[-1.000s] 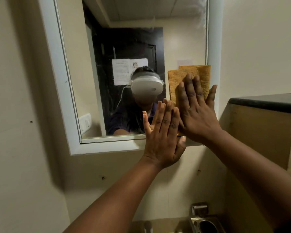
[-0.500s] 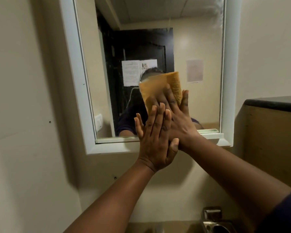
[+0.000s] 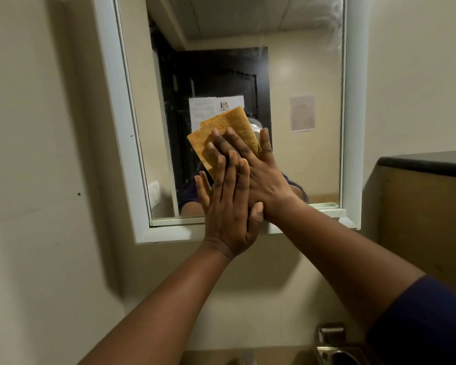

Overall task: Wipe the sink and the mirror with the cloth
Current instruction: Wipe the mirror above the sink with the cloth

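Dim, soft indoor light; wide-angle edges bend, slight motion blur throughout.

Cloth [image 3: 223, 133] flat on mirror [image 3: 300, 159], under right hand [image 3: 250, 167]; left hand [image 3: 229, 206] overlapping right hand, lower left.

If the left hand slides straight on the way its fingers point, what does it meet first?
The left hand points up, fingertips overlapping the right hand. It would likely ride further onto that hand, then the orange cloth pressed on the mirror.

The beige wall [image 3: 50, 180] carries a white-framed mirror [image 3: 300, 75]. At the right, a dark-topped ledge [image 3: 427, 162] stands out from the wall.
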